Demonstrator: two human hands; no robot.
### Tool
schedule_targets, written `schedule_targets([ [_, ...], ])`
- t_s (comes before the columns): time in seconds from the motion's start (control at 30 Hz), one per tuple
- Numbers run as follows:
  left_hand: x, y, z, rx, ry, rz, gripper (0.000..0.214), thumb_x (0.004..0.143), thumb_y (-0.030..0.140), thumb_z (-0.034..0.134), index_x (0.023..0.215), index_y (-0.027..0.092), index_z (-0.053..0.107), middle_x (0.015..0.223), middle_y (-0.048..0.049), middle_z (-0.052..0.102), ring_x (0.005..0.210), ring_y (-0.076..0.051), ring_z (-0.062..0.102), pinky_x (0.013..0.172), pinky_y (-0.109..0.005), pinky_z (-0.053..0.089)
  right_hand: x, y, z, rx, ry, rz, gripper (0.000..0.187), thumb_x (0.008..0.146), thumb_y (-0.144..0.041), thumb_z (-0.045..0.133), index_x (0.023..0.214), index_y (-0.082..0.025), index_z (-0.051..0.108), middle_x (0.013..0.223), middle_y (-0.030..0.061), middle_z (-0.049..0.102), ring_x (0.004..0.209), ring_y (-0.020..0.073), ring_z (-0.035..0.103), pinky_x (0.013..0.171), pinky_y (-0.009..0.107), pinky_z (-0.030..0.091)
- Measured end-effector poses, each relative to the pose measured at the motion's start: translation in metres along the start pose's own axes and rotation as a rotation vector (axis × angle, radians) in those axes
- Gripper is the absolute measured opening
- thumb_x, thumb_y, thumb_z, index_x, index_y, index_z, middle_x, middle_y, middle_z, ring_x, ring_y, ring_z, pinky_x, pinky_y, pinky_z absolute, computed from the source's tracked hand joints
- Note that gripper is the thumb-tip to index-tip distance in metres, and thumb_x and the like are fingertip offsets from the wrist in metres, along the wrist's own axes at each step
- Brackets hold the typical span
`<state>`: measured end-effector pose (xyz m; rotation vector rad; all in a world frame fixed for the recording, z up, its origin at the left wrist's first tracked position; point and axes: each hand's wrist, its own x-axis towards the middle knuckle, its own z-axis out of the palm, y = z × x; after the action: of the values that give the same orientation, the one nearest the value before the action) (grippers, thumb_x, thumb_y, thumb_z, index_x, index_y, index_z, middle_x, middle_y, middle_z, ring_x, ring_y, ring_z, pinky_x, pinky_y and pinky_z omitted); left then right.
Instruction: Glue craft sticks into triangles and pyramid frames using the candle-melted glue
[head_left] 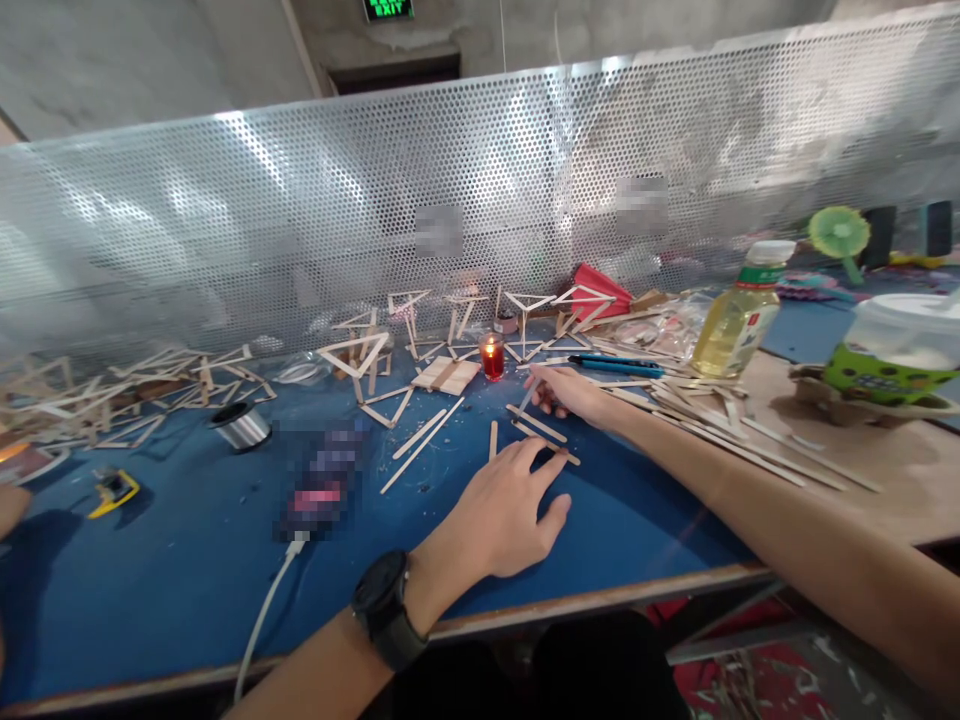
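Note:
My right hand point(566, 395) is closed around a thin, whitish, translucent stick that looks like a glue stick point(529, 394). Its lower end points down at the flat wooden craft sticks point(541, 424) on the blue table. My left hand point(514, 510), with a dark watch on the wrist, rests palm down with thumb and fingers apart. Its fingertips touch the sticks near their right ends. Another short craft stick point(493, 440) lies just beyond the left knuckles. Behind the hands a lit candle in a small red glass point(492, 358) stands beside a flat wooden piece point(446, 375).
Stick frames point(360, 355) line the perforated metal screen point(480, 200). A solder-like wire spool point(240, 427), a pixelated phone point(322, 485) with its cable and a yellow tool point(115, 490) lie left. Right are a blue cutter point(615, 365), loose sticks and a bottle point(739, 320).

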<state>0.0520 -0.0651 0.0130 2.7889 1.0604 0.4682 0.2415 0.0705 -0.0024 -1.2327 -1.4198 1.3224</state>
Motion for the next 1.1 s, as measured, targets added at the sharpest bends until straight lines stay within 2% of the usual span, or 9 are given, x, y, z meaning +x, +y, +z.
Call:
schedule_targets([
  [0.1, 0.000, 0.001, -0.001, 0.000, 0.000, 0.005, 0.048, 0.104, 0.039, 0.045, 0.149, 0.023, 0.052, 0.147, -0.0106, 0.054, 0.137, -0.029, 0.051, 0.119, -0.050, 0.040, -0.003, -0.002, -0.002, 0.000, -0.041, -0.022, 0.040, 0.098, -0.053, 0.056, 0.087, -0.016, 0.066, 0.069, 0.0036, 0.063, 0.052, 0.0102, 0.053, 0.037, 0.020, 0.032],
  [0.23, 0.001, 0.001, -0.002, 0.000, -0.007, 0.002, 0.047, 0.104, 0.039, 0.045, 0.148, 0.023, 0.053, 0.148, -0.0108, 0.053, 0.137, -0.029, 0.051, 0.120, -0.050, 0.039, -0.003, 0.002, -0.005, -0.203, -0.090, -0.186, 0.038, 0.085, -0.055, 0.073, 0.084, -0.017, 0.069, 0.063, -0.0013, 0.059, 0.052, 0.0094, 0.050, 0.044, 0.020, 0.036],
  [0.37, 0.001, 0.001, -0.002, 0.001, -0.011, 0.002, 0.047, 0.104, 0.038, 0.045, 0.148, 0.022, 0.053, 0.147, -0.0110, 0.054, 0.138, -0.029, 0.051, 0.120, -0.049, 0.040, -0.004, 0.005, -0.007, -0.338, -0.110, -0.313, 0.042, 0.084, -0.058, 0.071, 0.086, -0.016, 0.074, 0.064, -0.0001, 0.064, 0.055, 0.0114, 0.056, 0.051, 0.023, 0.043],
  [0.5, 0.001, 0.001, -0.001, -0.010, -0.005, 0.006, 0.047, 0.104, 0.038, 0.046, 0.148, 0.022, 0.053, 0.147, -0.0103, 0.055, 0.138, -0.028, 0.051, 0.120, -0.048, 0.039, -0.007, 0.003, -0.010, -0.465, -0.075, -0.347, 0.043, 0.085, -0.061, 0.070, 0.080, -0.019, 0.078, 0.067, 0.0030, 0.071, 0.058, 0.0140, 0.061, 0.051, 0.024, 0.043],
  [0.67, 0.000, 0.001, -0.001, -0.001, -0.019, -0.006, 0.048, 0.104, 0.039, 0.046, 0.148, 0.022, 0.053, 0.150, -0.0116, 0.052, 0.140, -0.030, 0.049, 0.119, -0.050, 0.041, -0.009, -0.001, -0.016, -0.608, -0.071, -0.379, 0.045, 0.085, -0.063, 0.069, 0.073, -0.021, 0.081, 0.064, 0.0036, 0.072, 0.056, 0.0147, 0.061, 0.049, 0.025, 0.040],
  [0.9, 0.002, 0.001, -0.001, -0.014, -0.017, -0.006, 0.048, 0.103, 0.039, 0.046, 0.148, 0.023, 0.053, 0.152, -0.0118, 0.050, 0.141, -0.032, 0.048, 0.119, -0.052, 0.041, -0.007, 0.000, -0.021, -0.622, -0.105, -0.403, 0.043, 0.086, -0.061, 0.069, 0.075, -0.023, 0.082, 0.068, 0.0038, 0.075, 0.056, 0.0148, 0.062, 0.049, 0.025, 0.042],
  [1.1, 0.002, 0.002, -0.002, -0.019, -0.018, 0.001, 0.047, 0.103, 0.037, 0.046, 0.148, 0.023, 0.053, 0.149, -0.0107, 0.053, 0.138, -0.029, 0.051, 0.119, -0.049, 0.041, -0.009, -0.002, -0.020, -0.618, -0.128, -0.405, 0.032, 0.088, -0.053, 0.069, 0.084, -0.024, 0.084, 0.077, 0.0032, 0.078, 0.062, 0.0164, 0.065, 0.053, 0.025, 0.045],
])
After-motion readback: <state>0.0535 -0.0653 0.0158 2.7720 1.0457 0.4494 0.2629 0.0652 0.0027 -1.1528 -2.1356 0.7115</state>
